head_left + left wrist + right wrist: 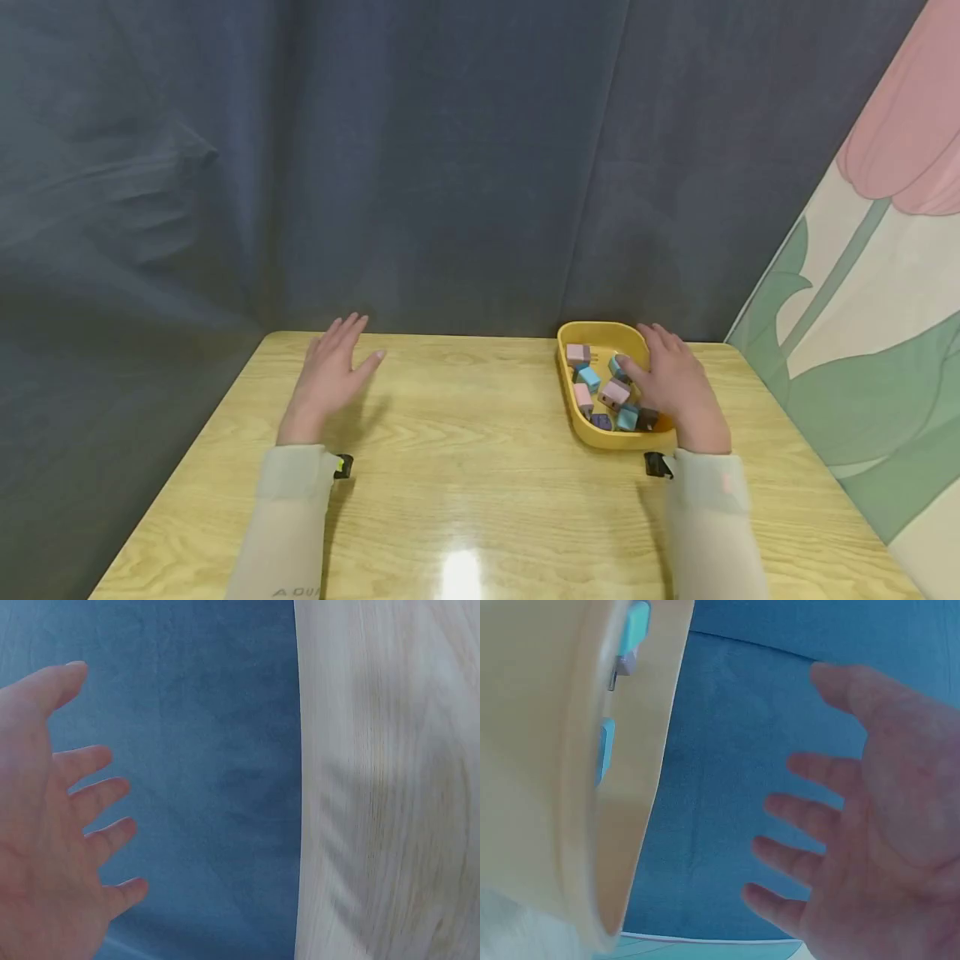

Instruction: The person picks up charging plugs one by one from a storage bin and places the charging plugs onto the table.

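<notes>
A yellow plastic basket (567, 398) stands at the back right of the table, holding several small plug chargers in pink, blue, purple and black. Among them are a pink charger (582, 398) and a light blue one (588, 378). My right hand (675, 387) hovers over the basket's right side, fingers spread and holding nothing; it hides part of the rim. In the right wrist view, the basket wall (532, 772) fills the left. Over the left part of the table my left hand (326, 383) is raised, its fingers extended and nothing in them.
The light wooden table (450, 467) has a dark blue curtain (450, 167) along its back and left. A wall hanging with a pink tulip (900, 133) and green leaves slopes along the right. Small black devices (657, 464) sit at both wrists.
</notes>
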{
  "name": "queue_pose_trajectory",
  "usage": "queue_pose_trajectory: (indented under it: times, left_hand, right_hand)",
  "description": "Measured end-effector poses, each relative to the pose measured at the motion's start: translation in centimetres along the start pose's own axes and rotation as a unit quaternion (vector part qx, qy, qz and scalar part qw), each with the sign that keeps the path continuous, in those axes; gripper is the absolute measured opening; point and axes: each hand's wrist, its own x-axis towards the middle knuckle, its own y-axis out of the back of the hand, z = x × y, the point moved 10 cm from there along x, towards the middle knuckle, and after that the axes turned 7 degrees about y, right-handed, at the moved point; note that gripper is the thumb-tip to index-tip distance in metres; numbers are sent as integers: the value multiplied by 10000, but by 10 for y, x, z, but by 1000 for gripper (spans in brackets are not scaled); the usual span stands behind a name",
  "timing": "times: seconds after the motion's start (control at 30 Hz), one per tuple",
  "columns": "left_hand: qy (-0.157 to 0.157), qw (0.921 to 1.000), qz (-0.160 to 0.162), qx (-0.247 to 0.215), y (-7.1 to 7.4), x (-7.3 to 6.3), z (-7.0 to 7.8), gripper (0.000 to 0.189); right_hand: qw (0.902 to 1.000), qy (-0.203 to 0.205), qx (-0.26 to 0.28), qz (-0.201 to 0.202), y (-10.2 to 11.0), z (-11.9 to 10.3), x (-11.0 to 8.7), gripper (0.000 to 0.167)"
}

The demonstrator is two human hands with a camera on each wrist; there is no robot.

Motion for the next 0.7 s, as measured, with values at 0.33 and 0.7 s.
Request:
queue_pose_trajectory:
  times: [0.33,0.7]
  left_hand:
    - [-168,9995,-136,-220,-9,2,14,78]
    - [-366,9975,-434,-425,-25,-1,35,77]
  right_hand:
    - [9897,-939,664,-857,-15,61,-11,79]
    - [9851,-836,863,-1227,-38,75,-8,53]
